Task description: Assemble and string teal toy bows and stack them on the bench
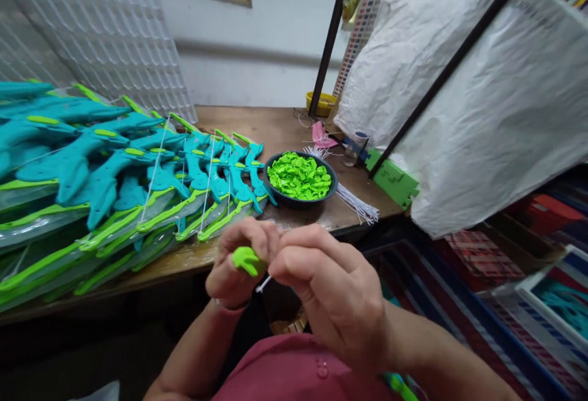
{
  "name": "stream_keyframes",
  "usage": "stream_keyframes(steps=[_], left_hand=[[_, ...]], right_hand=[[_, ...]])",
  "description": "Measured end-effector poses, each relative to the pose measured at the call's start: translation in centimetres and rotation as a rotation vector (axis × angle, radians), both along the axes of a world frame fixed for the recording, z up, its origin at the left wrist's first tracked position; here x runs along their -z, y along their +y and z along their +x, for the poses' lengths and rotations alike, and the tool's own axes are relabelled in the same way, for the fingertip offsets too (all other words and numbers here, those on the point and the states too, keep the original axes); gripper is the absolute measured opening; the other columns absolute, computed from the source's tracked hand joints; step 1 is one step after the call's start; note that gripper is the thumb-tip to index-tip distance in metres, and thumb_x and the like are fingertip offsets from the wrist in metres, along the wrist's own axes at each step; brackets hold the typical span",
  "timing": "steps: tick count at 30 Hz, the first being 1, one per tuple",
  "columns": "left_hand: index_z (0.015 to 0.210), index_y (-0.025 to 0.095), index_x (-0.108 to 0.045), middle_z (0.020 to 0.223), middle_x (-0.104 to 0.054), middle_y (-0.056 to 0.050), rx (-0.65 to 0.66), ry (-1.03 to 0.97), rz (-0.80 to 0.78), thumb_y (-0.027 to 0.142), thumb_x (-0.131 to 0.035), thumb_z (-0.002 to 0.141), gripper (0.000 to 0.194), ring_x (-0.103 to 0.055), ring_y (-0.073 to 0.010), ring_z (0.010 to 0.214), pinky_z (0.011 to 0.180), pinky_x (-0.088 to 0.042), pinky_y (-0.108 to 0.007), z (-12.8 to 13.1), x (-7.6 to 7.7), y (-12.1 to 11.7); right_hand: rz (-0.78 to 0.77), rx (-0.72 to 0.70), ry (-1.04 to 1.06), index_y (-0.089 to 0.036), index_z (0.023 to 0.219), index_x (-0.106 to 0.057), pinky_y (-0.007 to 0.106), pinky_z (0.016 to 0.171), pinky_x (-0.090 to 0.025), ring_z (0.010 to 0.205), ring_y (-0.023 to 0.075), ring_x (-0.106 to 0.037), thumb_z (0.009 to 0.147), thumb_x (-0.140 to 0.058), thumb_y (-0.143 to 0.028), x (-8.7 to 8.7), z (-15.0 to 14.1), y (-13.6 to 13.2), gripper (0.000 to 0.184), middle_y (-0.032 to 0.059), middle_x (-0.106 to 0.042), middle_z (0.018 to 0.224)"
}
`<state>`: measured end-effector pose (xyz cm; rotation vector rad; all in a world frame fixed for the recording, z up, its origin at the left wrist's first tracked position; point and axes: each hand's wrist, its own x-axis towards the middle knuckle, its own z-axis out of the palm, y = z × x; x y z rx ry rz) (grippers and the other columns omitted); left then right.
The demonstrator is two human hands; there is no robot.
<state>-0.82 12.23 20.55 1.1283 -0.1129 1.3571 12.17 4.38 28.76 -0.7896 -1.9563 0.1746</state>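
Observation:
In my left hand (241, 254) is a small lime-green plastic piece (247, 261), its forked end sticking out from the curled fingers. My right hand (331, 291) meets the left one, thumb and fingertips pinched on a thin white string (263, 284) whose knotted end hangs below. The two hands are held together in front of my body, near the table's front edge. Beyond them stands a dark round bowl (301, 204) heaped with similar green pieces (299, 176). A bundle of white strings (358, 203) lies beside and behind the bowl.
Many teal-and-green toy bows (160, 168), several strung with white string, are piled on the left of the wooden table (257, 120). A green block (392, 180), a tape roll (361, 139) and a yellow basket (321, 104) sit to the right. A large white sack (478, 82) leans there, near dark posts.

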Motion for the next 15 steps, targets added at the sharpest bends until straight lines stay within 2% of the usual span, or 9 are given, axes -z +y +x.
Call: stream_keyframes(steps=[4, 8, 15], left_hand=[[0.078, 0.021, -0.059, 0.059, -0.051, 0.000, 0.081, -0.027, -0.028, 0.055, -0.063, 0.089, 0.035, -0.048, -0.0152, 0.051, 0.050, -0.038, -0.028, 0.9, 1.4, -0.6], [0.075, 0.020, -0.056, 0.060, -0.053, -0.002, 0.118, -0.043, -0.022, 0.054, -0.061, 0.088, 0.037, -0.049, -0.0163, 0.051, 0.050, -0.038, -0.030, 0.8, 1.8, -0.5], [0.070, 0.021, -0.052, 0.057, -0.050, -0.002, 0.090, -0.011, -0.048, 0.057, -0.065, 0.084, 0.041, -0.046, -0.0168, 0.052, 0.051, -0.035, -0.030, 0.6, 2.1, -0.5]], right_hand=[[-0.018, 0.029, 0.010, -0.020, 0.104, -0.062, 0.022, 0.077, -0.060, 0.087, 0.0134, -0.067, 0.101, -0.051, -0.007, 1.1, -0.3, 0.3, 0.017, 0.0040, -0.066, 0.098], [-0.062, 0.042, 0.053, -0.021, 0.099, -0.061, 0.023, 0.072, -0.059, 0.079, 0.0125, -0.063, 0.100, -0.052, -0.007, 2.0, -0.6, 0.5, 0.017, 0.0020, -0.064, 0.091], [-0.010, 0.038, 0.061, -0.021, 0.101, -0.061, 0.024, 0.077, -0.061, 0.087, 0.0151, -0.067, 0.096, -0.054, -0.003, 2.7, -1.1, 0.7, 0.020, 0.0046, -0.067, 0.094]])
